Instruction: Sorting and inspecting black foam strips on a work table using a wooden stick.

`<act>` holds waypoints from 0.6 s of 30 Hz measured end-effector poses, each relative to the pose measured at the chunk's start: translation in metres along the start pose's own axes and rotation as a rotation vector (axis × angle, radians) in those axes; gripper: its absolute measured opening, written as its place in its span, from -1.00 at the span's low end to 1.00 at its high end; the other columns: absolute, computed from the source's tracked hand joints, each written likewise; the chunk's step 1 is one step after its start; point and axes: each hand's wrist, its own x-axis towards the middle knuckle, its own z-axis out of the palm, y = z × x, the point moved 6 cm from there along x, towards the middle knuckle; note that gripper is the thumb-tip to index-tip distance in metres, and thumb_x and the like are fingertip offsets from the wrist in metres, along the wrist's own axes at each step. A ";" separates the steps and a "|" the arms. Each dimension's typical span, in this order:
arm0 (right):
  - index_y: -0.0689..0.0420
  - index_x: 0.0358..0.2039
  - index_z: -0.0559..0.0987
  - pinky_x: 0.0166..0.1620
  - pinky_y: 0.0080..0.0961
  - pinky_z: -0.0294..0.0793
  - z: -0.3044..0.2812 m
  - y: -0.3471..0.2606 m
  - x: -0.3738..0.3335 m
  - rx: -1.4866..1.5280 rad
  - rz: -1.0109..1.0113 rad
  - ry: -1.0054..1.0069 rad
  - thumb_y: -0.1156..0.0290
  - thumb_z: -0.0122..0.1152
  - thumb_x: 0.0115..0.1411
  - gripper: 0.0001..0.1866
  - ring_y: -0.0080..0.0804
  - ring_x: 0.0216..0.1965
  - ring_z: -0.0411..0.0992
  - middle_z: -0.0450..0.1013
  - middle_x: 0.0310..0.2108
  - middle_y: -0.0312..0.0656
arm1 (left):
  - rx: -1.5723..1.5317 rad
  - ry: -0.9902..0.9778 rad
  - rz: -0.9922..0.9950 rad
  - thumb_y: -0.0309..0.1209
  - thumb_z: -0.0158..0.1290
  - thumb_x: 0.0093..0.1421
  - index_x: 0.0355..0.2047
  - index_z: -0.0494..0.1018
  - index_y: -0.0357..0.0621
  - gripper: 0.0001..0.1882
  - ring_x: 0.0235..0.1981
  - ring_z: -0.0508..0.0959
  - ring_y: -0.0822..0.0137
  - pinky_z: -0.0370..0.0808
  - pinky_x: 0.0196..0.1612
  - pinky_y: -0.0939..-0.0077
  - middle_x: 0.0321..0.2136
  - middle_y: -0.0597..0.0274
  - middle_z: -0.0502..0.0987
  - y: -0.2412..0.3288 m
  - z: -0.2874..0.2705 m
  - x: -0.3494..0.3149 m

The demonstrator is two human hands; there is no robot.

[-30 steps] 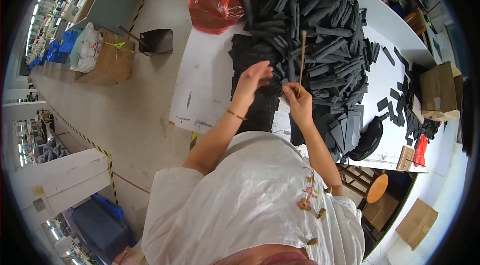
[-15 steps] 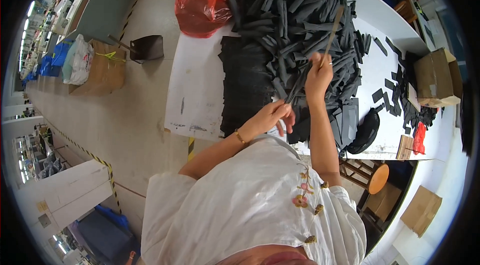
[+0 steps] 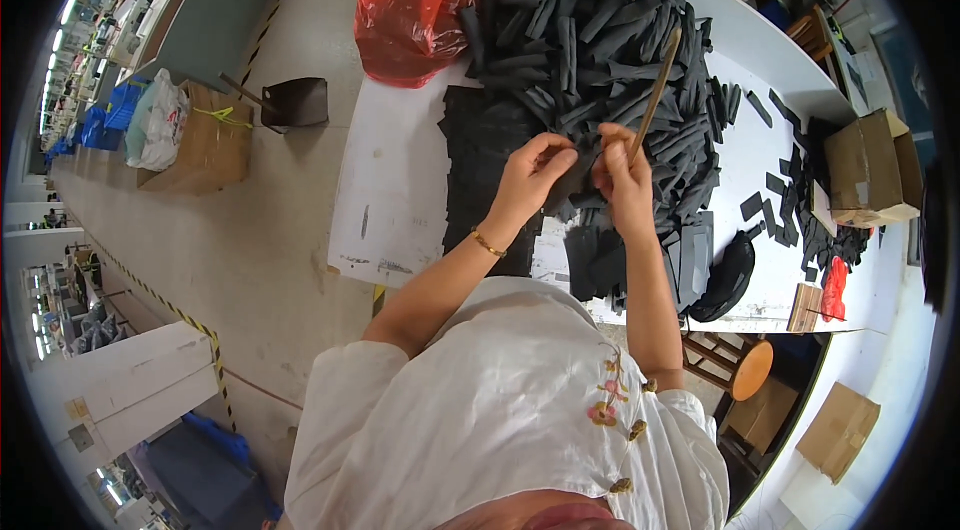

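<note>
My right hand [image 3: 622, 175] is closed round a thin brown stick [image 3: 660, 88], which slants up and away over the heap. Close beside it, my left hand [image 3: 535, 178] has its thumb and forefinger pinched together at the edge of a black piece of sheet material [image 3: 572, 176], stretched between the two hands. My right fingertips seem to touch its other side, partly hidden. Beyond the hands lies a large heap of rolled black pieces [image 3: 610, 25]. Under and left of my left hand, flat black pieces [image 3: 475, 145] lie in an overlapping layer.
A red plastic bag [image 3: 415, 20] sits at the white table's [image 3: 375, 150] far left. Right of the heap are a black pouch-like bag [image 3: 728, 275], small black pieces [image 3: 777, 185] and a cardboard box [image 3: 868, 170]. A stool [image 3: 752, 370] stands below the right edge; a dustpan [image 3: 298, 102] rests on the floor.
My left hand has moved up and away from my body, alongside the right. The right hand has come slightly nearer. The narrow black strip between them now looks wider and spread.
</note>
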 end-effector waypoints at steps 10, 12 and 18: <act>0.23 -0.36 0.51 -0.55 -0.75 0.14 0.018 0.039 -0.006 0.146 -0.017 0.107 0.44 0.23 0.20 -0.87 -0.79 -0.60 0.20 0.33 -0.60 -0.48 | -0.034 0.206 -0.383 -0.22 -0.06 0.33 -0.38 0.42 -0.22 -0.70 -0.64 0.31 0.56 0.26 -0.59 0.69 -0.63 0.37 0.36 -0.035 -0.006 -0.032; 0.25 -0.40 0.52 -0.54 -0.77 0.11 0.017 0.031 -0.004 0.019 -0.133 0.154 0.45 0.25 0.17 -0.86 -0.79 -0.59 0.17 0.33 -0.60 -0.49 | -0.162 -0.101 -0.387 -0.19 -0.08 0.34 -0.45 0.40 -0.20 -0.66 -0.74 0.21 0.63 0.16 -0.68 0.72 -0.72 0.42 0.28 -0.037 0.015 -0.038; 0.16 -0.46 0.52 -0.66 -0.77 0.04 0.015 0.036 0.002 0.136 0.036 0.208 0.40 0.27 0.16 -0.86 -0.78 -0.71 0.14 0.31 -0.66 -0.47 | -0.144 -0.015 -0.317 -0.26 0.00 0.30 -0.50 0.46 -0.25 -0.68 -0.74 0.23 0.63 0.13 -0.68 0.71 -0.75 0.43 0.33 -0.043 0.013 -0.049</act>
